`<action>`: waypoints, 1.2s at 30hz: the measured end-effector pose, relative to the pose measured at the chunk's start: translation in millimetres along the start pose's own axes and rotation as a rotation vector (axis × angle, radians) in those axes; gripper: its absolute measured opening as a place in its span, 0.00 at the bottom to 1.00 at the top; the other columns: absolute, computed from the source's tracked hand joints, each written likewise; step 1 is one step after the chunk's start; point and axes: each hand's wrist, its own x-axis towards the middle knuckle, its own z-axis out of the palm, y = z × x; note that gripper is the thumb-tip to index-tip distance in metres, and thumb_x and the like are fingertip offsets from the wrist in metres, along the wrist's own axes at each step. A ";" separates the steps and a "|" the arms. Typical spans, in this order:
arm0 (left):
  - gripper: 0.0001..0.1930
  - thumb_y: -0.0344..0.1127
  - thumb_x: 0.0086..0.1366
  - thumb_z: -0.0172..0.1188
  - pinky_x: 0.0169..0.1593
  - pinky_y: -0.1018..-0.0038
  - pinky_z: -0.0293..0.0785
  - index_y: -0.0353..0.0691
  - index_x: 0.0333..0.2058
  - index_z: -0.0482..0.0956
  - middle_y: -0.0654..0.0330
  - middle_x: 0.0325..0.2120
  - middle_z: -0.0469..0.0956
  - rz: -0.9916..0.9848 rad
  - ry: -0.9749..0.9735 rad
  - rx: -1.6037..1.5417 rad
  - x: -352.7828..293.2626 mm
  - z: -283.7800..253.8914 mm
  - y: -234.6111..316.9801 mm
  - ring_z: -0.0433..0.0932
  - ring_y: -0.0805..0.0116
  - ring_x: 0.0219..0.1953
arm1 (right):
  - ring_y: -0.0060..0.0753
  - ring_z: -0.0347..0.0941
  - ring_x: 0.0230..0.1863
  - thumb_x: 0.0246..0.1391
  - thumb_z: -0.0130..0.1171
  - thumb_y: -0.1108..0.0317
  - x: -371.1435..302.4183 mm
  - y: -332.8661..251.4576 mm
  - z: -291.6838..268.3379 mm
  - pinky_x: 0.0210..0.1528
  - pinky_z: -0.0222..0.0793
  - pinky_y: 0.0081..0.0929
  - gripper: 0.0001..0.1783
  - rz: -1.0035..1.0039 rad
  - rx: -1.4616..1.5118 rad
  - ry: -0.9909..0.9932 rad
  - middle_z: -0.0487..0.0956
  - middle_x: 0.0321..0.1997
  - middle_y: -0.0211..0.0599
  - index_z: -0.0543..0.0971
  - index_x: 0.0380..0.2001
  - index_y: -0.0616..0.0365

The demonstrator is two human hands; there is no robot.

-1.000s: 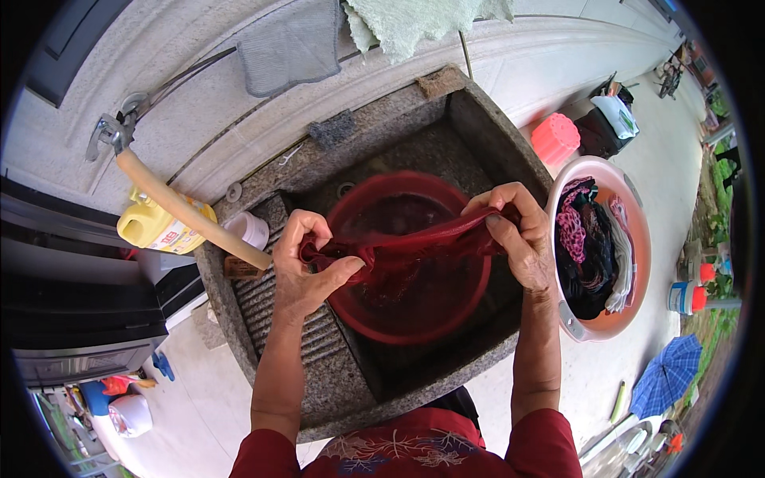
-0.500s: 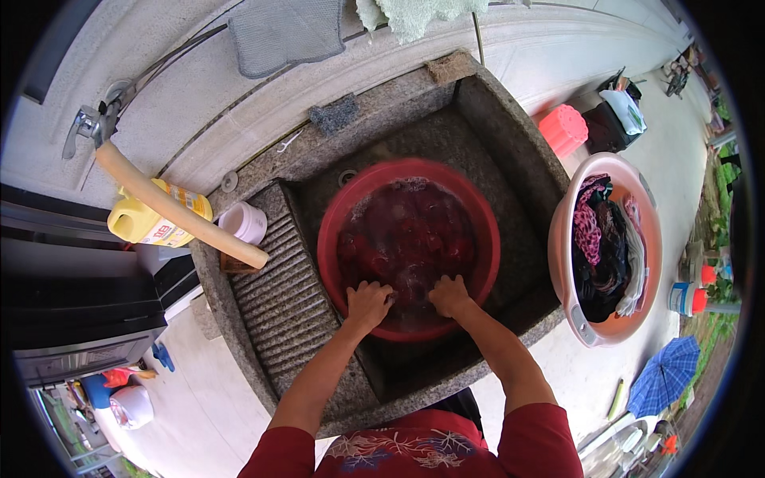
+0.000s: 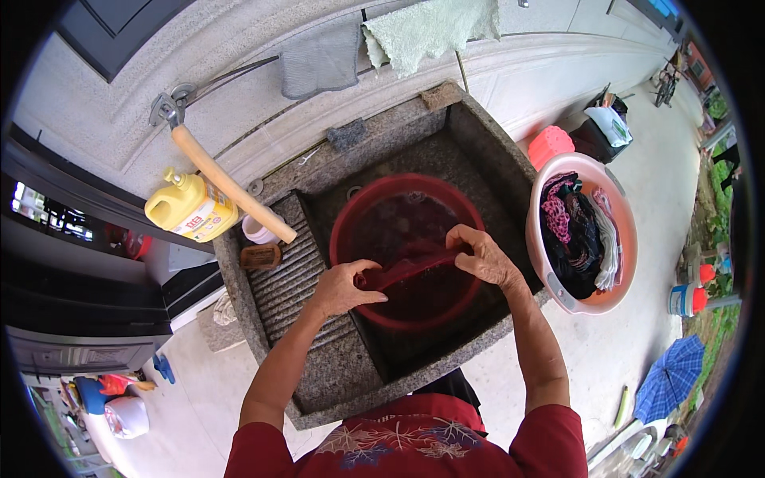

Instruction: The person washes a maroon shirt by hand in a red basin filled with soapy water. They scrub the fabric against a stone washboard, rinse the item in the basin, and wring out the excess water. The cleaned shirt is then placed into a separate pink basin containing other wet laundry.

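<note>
A dark red wet cloth (image 3: pixel 413 265) stretches between my two hands above the water in a red basin (image 3: pixel 338 231). My left hand (image 3: pixel 344 288) pinches the cloth's left end over the basin's left rim, thumb and fingers closed. At the other end, my right hand (image 3: pixel 483 256) grips the cloth between thumb and fingers. More of the dark red fabric hangs down into the water, its lower part hidden. The basin stands inside a grey stone sink (image 3: pixel 446 357), right of its ribbed washboard (image 3: pixel 280 285).
Beside the washboard are a wooden-backed brush (image 3: pixel 260 256), a white-lilac tub (image 3: pixel 259 231) and a yellow pump jug (image 3: pixel 191 209). A tan hose (image 3: pixel 227 179) hangs from the tap. On the right stands a pink basin (image 3: pixel 629 239) of clothes, and farther off a blue umbrella (image 3: pixel 669 378).
Both hands have risen from the water and now hold up the dark red cloth, stretched between them. My view has shifted, so the sink and its surroundings appear displaced.
</note>
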 end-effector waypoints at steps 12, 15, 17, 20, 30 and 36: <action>0.12 0.24 0.44 0.68 0.37 0.70 0.72 0.41 0.28 0.75 0.64 0.27 0.71 0.241 0.202 0.029 -70.2 58.8 -55.1 0.72 0.65 0.33 | 0.42 0.67 0.53 0.39 0.59 0.47 -48.7 69.2 94.1 0.51 0.56 0.46 0.25 0.263 -0.505 -0.469 0.77 0.45 0.35 0.80 0.41 0.45; 0.12 0.26 0.44 0.69 0.38 0.70 0.71 0.43 0.27 0.76 0.66 0.27 0.70 0.319 0.117 0.215 -89.0 65.4 -56.9 0.70 0.66 0.33 | 0.39 0.66 0.52 0.42 0.53 0.39 -41.2 67.0 113.6 0.53 0.45 0.44 0.29 0.361 -0.476 -0.459 0.78 0.43 0.37 0.80 0.43 0.44; 0.13 0.26 0.43 0.70 0.41 0.68 0.70 0.42 0.28 0.76 0.65 0.28 0.69 0.356 0.091 0.286 -96.9 68.3 -60.3 0.69 0.64 0.35 | 0.40 0.66 0.52 0.44 0.48 0.35 -30.3 64.3 125.0 0.54 0.45 0.44 0.31 0.394 -0.571 -0.500 0.79 0.42 0.37 0.80 0.43 0.44; 0.13 0.24 0.44 0.69 0.42 0.67 0.70 0.42 0.30 0.76 0.62 0.30 0.68 0.356 0.114 0.287 -101.4 66.0 -61.0 0.69 0.63 0.36 | 0.40 0.65 0.52 0.45 0.44 0.30 -20.0 61.8 133.3 0.54 0.44 0.46 0.35 0.454 -0.631 -0.553 0.79 0.42 0.37 0.82 0.42 0.44; 0.19 0.14 0.44 0.59 0.39 0.66 0.70 0.41 0.35 0.74 0.59 0.31 0.65 0.418 0.186 0.264 -112.7 70.0 -75.4 0.69 0.59 0.37 | 0.36 0.66 0.56 0.39 0.62 0.57 -24.4 67.7 175.6 0.55 0.48 0.52 0.23 0.190 -0.580 -0.301 0.77 0.46 0.36 0.75 0.43 0.46; 0.22 0.13 0.48 0.58 0.41 0.63 0.71 0.39 0.42 0.72 0.54 0.38 0.66 0.266 0.329 0.113 -112.6 68.5 -80.0 0.71 0.54 0.39 | 0.43 0.74 0.48 0.48 0.59 0.56 -21.8 78.1 177.8 0.52 0.56 0.49 0.21 0.168 -0.393 -0.174 0.79 0.41 0.42 0.76 0.45 0.51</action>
